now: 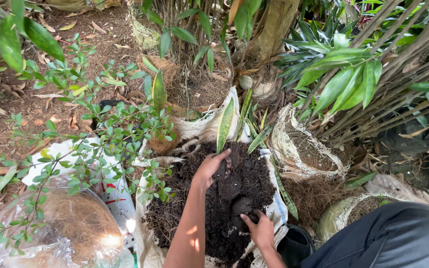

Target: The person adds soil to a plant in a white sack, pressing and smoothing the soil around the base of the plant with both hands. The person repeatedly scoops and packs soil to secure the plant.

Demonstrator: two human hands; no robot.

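Note:
A white woven sack [278, 211] filled with dark soil [224, 218] stands in front of me. A snake plant with long striped leaves [225, 124] rises from its far edge. My left hand [213, 167] reaches into the soil at the base of that leaf, its fingers curled down into the dirt. Nearer to me, my right hand [260, 229] rests on the soil, and its fingertips grip a dark clod [242, 204].
A small-leaved shrub [100, 144] leans over the sack's left side. A clear plastic bag of brown fibre [70, 228] lies at the lower left. More sack-wrapped plants [309, 154] and palm stems [398, 64] crowd the right. My dark-trousered knee [388, 238] is at the lower right.

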